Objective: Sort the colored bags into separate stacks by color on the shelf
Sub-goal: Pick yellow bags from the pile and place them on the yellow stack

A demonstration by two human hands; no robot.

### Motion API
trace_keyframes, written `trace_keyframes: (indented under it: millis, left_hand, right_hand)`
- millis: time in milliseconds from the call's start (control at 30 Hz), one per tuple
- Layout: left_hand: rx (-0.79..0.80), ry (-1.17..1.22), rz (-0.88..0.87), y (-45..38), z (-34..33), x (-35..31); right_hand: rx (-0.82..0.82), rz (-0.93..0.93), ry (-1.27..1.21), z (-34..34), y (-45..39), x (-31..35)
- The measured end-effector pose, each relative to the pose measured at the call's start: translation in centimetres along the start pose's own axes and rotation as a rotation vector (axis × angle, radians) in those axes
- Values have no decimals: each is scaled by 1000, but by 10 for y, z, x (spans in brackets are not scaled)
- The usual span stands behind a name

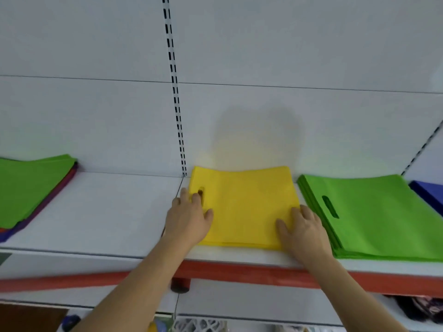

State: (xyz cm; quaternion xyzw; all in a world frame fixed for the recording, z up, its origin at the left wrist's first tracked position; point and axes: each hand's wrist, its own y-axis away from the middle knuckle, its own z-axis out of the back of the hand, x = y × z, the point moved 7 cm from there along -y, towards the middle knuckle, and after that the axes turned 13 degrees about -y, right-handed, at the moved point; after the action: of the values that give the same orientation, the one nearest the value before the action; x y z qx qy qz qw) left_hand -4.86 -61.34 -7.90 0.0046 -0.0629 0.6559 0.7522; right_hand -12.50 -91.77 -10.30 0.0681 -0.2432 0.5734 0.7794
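Yellow bag stack (244,207) flat on shelf (96,212), between both hands. Left hand (189,216) rests open on handle-slot edge; right hand (302,228) flat on near-right corner. Unsorted pile (31,188) lies far left, left hand nearer.

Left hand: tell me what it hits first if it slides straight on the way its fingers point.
Likely the back wall; the left hand points up along the yellow stack's left edge.

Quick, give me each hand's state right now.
Left hand: open, fingers resting on the yellow stack.
Right hand: open, pressing flat on the same stack.
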Motion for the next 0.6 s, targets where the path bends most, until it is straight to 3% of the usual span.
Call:
trace_keyframes:
  millis: [367,600]
  left_hand:
    - [64,-39,25,16,-8,-11]
    - [-61,71,102,26,12,4]
  right_hand:
    - [172,89,70,-6,7,13]
    - [75,142,102,7,7,31]
